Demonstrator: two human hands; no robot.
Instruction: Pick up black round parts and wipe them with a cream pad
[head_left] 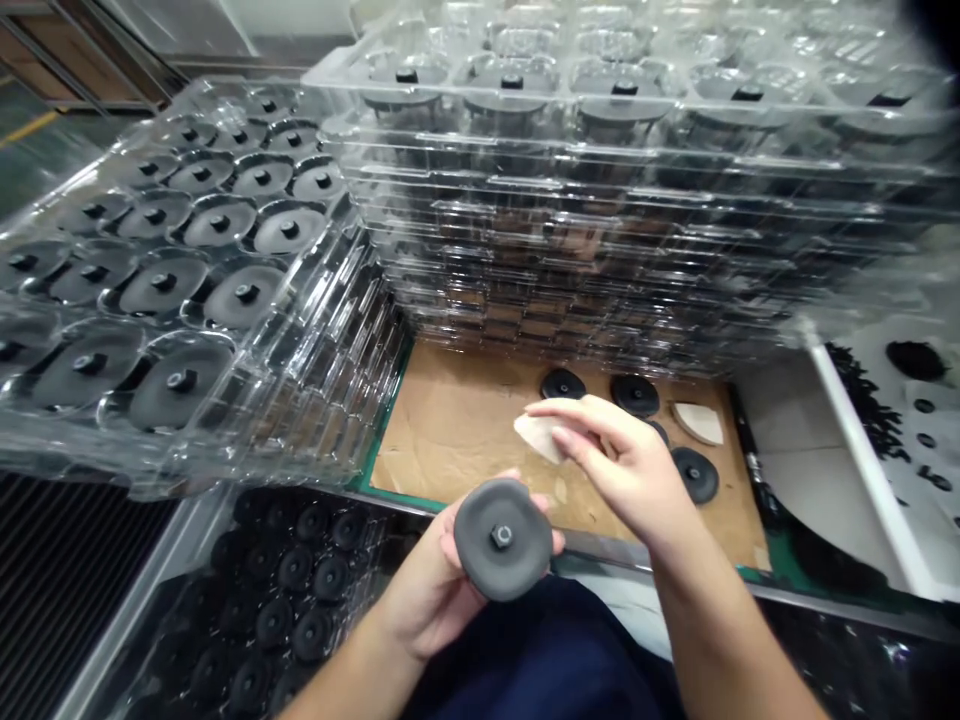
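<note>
My left hand is wrapped round the underside of a dark grey rounded disc with a small raised hub at its centre. The disc faces up, near the front edge of the cardboard-covered bench. To its upper right, my right hand pinches a thin, cream-coloured pad between thumb and fingers, apart from the disc. Beyond that hand, several similar black discs, one of them a black disc, lie on the cardboard. Another cream-coloured pad rests among them at the right.
Stacked clear plastic trays rise behind the work area. A tray stack filled with grey discs stands at the left. More discs sit in a tray below the bench edge. At the right is a white bin beside small black parts.
</note>
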